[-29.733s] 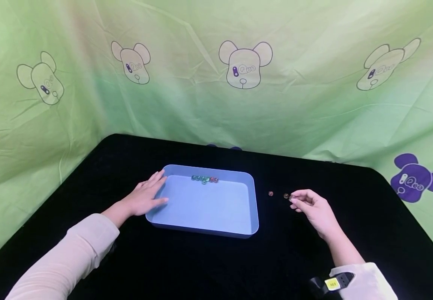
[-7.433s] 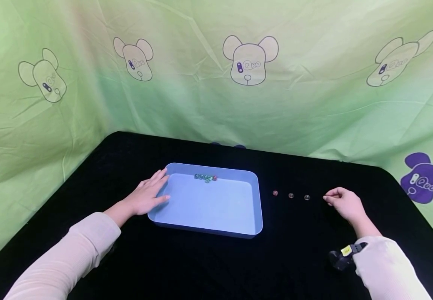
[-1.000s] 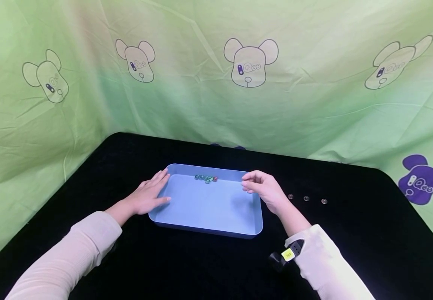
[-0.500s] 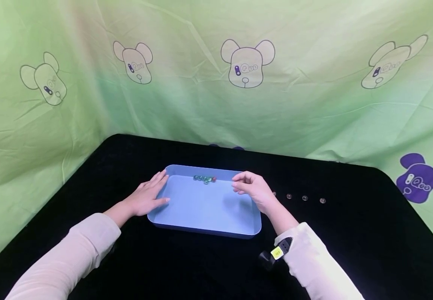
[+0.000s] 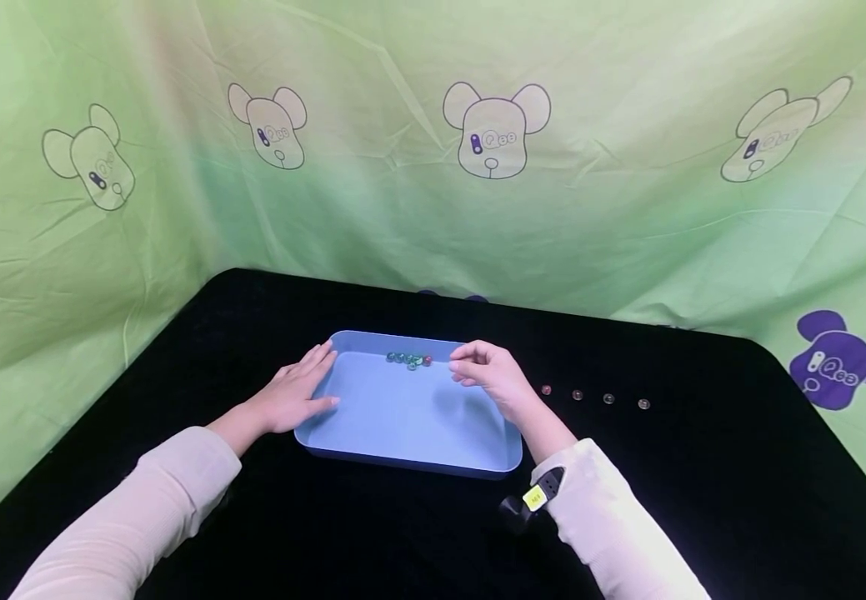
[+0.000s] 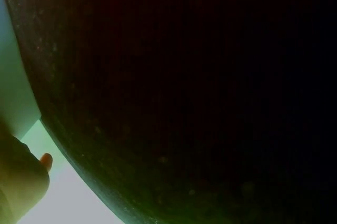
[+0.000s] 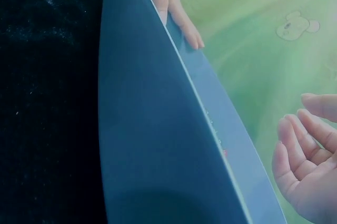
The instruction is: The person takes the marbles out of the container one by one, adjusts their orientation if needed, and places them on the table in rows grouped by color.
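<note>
Right hand [image 5: 487, 375] hovers over the far-right part of the blue tray [image 5: 410, 454], fingers loosely curled, thumb close to fingertips; nothing seen between them in head view, and right-wrist view shows the fingers [image 7: 300, 145] relaxed w/ bare palm, so it grips nothing. Fingertips sit just right of the marble cluster [image 5: 407, 359], not touching it. Left hand [image 5: 293, 392] lies flat, fingers straight, resting on the tray's left rim & adjacent cloth; same hand shows at the tray's far edge in the right-wrist view [image 7: 171, 2].

Marble cluster: several green ones plus a red one at its right end, bunched against the tray's far wall, approx. mid-length. Rest of tray floor bare blue.

Right of tray, on the black tablecloth [image 5: 703, 467], four marbles in a row [image 5: 593, 397], spaced apart; the nearest to tray is reddish. Right wrist carries a black device w/ yellow label [image 5: 532, 498]. Green backdrop [image 5: 628, 208] w/ bear-head prints hangs behind & at both sides. Left-wrist view mostly dark; shows little.
</note>
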`<state>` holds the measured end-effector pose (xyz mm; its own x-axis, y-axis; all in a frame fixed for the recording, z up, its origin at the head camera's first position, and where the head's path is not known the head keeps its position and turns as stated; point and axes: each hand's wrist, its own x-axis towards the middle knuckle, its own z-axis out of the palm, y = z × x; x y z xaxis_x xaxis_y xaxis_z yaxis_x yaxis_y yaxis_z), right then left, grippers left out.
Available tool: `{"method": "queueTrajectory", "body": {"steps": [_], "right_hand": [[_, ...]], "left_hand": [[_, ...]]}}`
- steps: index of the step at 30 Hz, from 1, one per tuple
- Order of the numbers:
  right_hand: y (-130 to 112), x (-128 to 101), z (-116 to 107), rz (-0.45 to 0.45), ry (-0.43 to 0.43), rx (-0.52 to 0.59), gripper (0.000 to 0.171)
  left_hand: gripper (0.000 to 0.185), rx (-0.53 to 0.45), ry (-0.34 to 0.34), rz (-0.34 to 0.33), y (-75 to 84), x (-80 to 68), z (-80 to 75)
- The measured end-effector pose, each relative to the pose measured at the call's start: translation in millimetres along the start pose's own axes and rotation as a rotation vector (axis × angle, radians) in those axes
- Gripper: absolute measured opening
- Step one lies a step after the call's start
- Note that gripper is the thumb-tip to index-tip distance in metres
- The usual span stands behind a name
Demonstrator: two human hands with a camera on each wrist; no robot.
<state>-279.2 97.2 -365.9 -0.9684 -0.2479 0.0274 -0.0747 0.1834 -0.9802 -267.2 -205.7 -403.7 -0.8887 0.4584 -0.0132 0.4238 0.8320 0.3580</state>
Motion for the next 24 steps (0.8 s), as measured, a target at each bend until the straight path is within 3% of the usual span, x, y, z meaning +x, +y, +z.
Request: {"method": "queueTrajectory", "body": {"steps": [24], "right_hand": [[-1.1,22.8,12.4,0.088,0.043,-0.006,0.019]], "left_hand": [[0.069,0.005,-0.004,0.002,-0.2,0.7,-0.2]]}}
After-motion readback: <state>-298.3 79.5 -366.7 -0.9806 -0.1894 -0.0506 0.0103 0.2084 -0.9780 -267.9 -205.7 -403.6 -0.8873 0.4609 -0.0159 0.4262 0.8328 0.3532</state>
